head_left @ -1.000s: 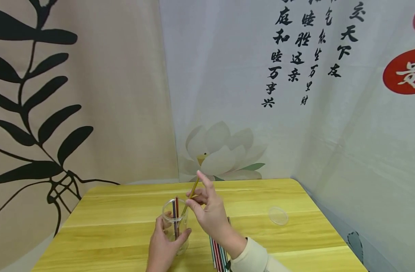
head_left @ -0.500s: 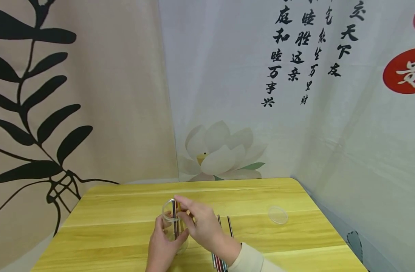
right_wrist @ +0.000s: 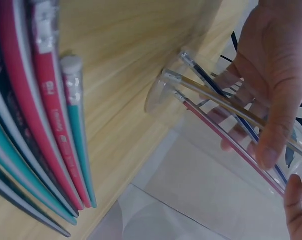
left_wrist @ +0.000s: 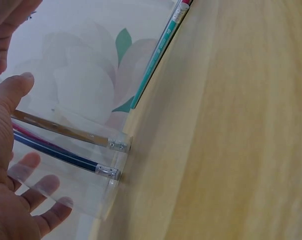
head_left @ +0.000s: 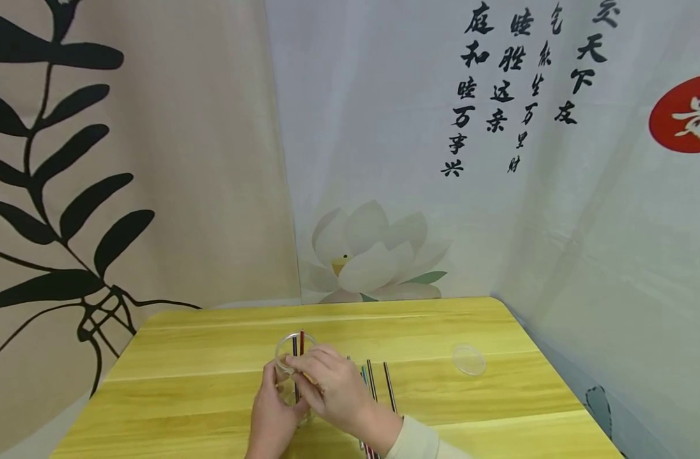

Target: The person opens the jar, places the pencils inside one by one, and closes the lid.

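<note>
My left hand (head_left: 272, 405) grips a clear plastic jar (left_wrist: 86, 200) round its side, thumb on one side and fingers on the other. Three pencils are inside, eraser ends at the jar's bottom: a gold pencil (left_wrist: 61, 126), a navy pencil (left_wrist: 58, 151) and a red pencil (right_wrist: 225, 137). At the jar's mouth, my right hand (head_left: 341, 389) pinches the upper end of the gold pencil, which its fingers mostly hide in the head view. The navy and red tips show above the far side of the rim.
Several loose pencils (right_wrist: 66, 140) in red, teal and dark colours lie side by side on the wooden table (head_left: 183, 382), partly under my right forearm. A clear round lid (head_left: 468, 361) lies at the table's right. Printed cloth hangs behind.
My right hand has brought the gold pencil left and down into the jar, from held above its rim. My left hand keeps its hold on the jar. More loose pencils show beside the right wrist.
</note>
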`<state>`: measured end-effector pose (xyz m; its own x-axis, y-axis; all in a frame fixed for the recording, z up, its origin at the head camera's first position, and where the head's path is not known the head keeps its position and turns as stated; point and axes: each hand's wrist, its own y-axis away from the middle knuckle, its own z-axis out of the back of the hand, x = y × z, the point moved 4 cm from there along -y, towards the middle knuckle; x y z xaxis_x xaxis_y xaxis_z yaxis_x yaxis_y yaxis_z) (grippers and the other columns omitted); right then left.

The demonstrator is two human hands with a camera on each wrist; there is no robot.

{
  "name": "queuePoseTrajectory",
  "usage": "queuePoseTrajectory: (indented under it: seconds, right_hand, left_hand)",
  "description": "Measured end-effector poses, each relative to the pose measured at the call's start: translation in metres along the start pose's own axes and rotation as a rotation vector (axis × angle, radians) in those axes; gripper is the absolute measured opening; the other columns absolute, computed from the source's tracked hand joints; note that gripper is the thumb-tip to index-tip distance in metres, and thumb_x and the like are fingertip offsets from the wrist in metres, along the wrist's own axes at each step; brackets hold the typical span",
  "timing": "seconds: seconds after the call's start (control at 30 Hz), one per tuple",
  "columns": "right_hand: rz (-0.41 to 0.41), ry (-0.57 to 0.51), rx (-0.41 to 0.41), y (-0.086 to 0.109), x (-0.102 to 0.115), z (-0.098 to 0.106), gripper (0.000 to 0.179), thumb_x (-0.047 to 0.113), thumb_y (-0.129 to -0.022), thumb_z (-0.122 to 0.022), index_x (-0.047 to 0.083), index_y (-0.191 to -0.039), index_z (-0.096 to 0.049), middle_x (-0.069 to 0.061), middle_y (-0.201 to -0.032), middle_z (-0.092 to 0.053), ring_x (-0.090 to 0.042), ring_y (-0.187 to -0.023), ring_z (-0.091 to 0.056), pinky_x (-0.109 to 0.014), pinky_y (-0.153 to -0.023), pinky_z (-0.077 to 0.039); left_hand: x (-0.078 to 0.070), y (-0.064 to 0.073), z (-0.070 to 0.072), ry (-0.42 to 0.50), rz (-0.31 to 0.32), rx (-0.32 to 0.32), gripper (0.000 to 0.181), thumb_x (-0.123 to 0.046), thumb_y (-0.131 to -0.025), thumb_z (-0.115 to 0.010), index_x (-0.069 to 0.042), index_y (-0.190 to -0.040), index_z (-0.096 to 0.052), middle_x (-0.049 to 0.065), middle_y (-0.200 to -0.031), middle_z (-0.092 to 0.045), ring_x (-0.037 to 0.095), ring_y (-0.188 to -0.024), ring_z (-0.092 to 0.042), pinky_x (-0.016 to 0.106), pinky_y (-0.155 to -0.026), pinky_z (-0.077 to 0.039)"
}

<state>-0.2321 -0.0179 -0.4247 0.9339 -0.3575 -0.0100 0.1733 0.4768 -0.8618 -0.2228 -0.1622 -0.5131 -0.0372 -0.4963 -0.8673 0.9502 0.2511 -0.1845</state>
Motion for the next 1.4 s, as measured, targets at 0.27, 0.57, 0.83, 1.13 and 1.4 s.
queuePoseTrajectory:
  seconds: [0.27, 0.57, 0.83, 1.13, 1.4]
  right_hand:
    - [0.002, 0.006, -0.043, 0.004, 0.002, -0.004, 0.025, 0.011, -0.099, -0.073, 0.009, -0.125, -0.074, 0.002, -0.107, -0.078, -0.011, -0.098, -0.072, -0.016, -0.094, -0.06]
    - [0.011, 0.034, -0.024, 0.004, 0.001, -0.004, 0.028, 0.025, -0.111, -0.059, 0.009, -0.128, -0.074, 0.001, -0.111, -0.078, -0.012, -0.103, -0.073, -0.019, -0.097, -0.061]
    - [-0.019, 0.088, -0.022, 0.008, -0.003, -0.001, 0.034, 0.032, -0.111, -0.059, 0.008, -0.13, -0.073, -0.009, -0.129, -0.069, -0.02, -0.112, -0.066, -0.023, -0.085, -0.06]
    - [-0.09, 0.121, 0.093, 0.012, -0.015, 0.002, 0.045, 0.038, -0.111, -0.059, 0.007, -0.143, -0.066, -0.006, -0.135, -0.067, -0.016, -0.111, -0.067, -0.021, -0.089, -0.06]
    - [-0.062, 0.188, 0.109, 0.017, -0.013, -0.002, 0.055, 0.042, -0.112, -0.054, 0.004, -0.152, -0.058, -0.006, -0.141, -0.067, -0.016, -0.112, -0.067, -0.021, -0.091, -0.06]
  left_hand:
    - [-0.001, 0.0, -0.002, -0.011, -0.054, -0.036, 0.08, -0.01, -0.079, -0.091, -0.006, -0.146, -0.046, 0.017, -0.129, -0.07, 0.042, -0.122, -0.068, 0.061, -0.105, -0.057]
    - [0.001, 0.0, -0.003, 0.012, -0.055, -0.023, 0.077, -0.012, -0.081, -0.09, -0.005, -0.145, -0.047, 0.016, -0.128, -0.07, 0.041, -0.121, -0.068, 0.062, -0.105, -0.057]
    - [0.001, -0.002, -0.002, 0.048, -0.017, -0.014, 0.081, -0.025, -0.084, -0.092, -0.009, -0.148, -0.046, 0.014, -0.132, -0.069, 0.04, -0.126, -0.066, 0.062, -0.107, -0.055]
    - [0.003, -0.002, -0.001, 0.048, 0.022, 0.009, 0.082, -0.038, -0.087, -0.09, -0.017, -0.151, -0.044, 0.014, -0.143, -0.067, 0.045, -0.128, -0.063, 0.067, -0.097, -0.057]
    - [0.004, -0.003, -0.002, 0.036, -0.011, -0.01, 0.078, -0.03, -0.09, -0.088, -0.012, -0.152, -0.044, 0.015, -0.14, -0.068, 0.041, -0.128, -0.064, 0.063, -0.105, -0.055]
